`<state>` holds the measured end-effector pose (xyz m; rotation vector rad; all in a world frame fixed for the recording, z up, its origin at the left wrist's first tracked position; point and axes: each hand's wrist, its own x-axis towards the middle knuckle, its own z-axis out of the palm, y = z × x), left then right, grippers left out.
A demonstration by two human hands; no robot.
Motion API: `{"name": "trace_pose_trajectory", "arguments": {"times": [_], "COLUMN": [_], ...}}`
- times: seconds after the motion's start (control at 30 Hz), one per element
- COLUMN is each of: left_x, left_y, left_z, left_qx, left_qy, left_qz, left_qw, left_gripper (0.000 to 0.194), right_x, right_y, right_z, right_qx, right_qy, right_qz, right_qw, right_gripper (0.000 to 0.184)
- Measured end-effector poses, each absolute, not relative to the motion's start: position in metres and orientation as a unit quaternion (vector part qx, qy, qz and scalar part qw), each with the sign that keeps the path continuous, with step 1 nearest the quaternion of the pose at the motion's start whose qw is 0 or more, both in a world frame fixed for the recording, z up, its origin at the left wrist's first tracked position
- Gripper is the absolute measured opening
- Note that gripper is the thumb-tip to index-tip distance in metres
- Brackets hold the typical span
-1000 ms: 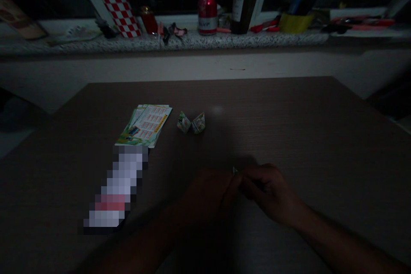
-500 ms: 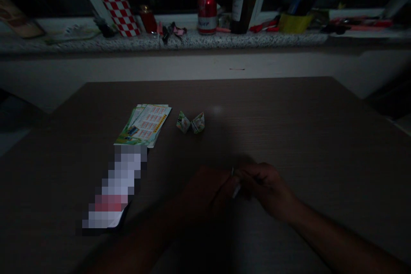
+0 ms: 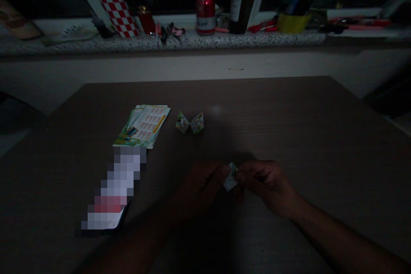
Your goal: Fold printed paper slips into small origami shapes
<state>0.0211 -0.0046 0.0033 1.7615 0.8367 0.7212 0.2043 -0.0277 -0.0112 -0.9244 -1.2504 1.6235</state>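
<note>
Between my two hands is a small piece of folded paper (image 3: 230, 178) with fine print on its pale face. My left hand (image 3: 204, 184) pinches its left edge between thumb and fingers. From the other side, my right hand (image 3: 268, 182) grips the right corner in a pinch. Parts of the paper are hidden under the fingertips. Farther back on the table stand two folded paper pieces (image 3: 197, 123), side by side, with printed green and white faces. Dim light leaves the finger details hard to make out.
A stack of printed calendar cards (image 3: 144, 126) lies left on the dark wooden table (image 3: 289, 115). Just below it rests a phone (image 3: 115, 188) with a blurred screen. Along the granite windowsill (image 3: 189, 42) stand a red can (image 3: 206, 13), a dark tube (image 3: 244, 6) and a checkered cylinder (image 3: 118, 10).
My left hand has shifted slightly, and its fingers cover less of the folded paper. The paper has turned, so more of its printed face shows.
</note>
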Motion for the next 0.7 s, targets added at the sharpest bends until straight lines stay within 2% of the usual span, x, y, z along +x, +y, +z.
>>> {"name": "trace_pose_trajectory", "arguments": {"times": [0.2, 0.57, 0.7], "left_x": [0.0270, 0.0288, 0.0290], "left_y": [-0.0068, -0.0063, -0.0047], "left_z": [0.0053, 0.0053, 0.0010], "left_qx": [0.674, 0.669, 0.634], "left_qy": [0.334, 0.319, 0.346], "left_qz": [0.325, 0.335, 0.354], "left_qw": [0.573, 0.582, 0.594], "left_gripper": [0.045, 0.044, 0.037], "right_x": [0.2033, 0.2038, 0.2028], "right_y": [-0.0301, -0.0293, -0.0265], "right_z": [-0.0111, -0.0125, -0.0132], "right_qx": [-0.337, -0.331, -0.350], "right_qy": [-0.474, -0.493, -0.499], "right_qz": [0.662, 0.652, 0.630], "right_qw": [0.473, 0.472, 0.482], "right_gripper": [0.020, 0.018, 0.020]}}
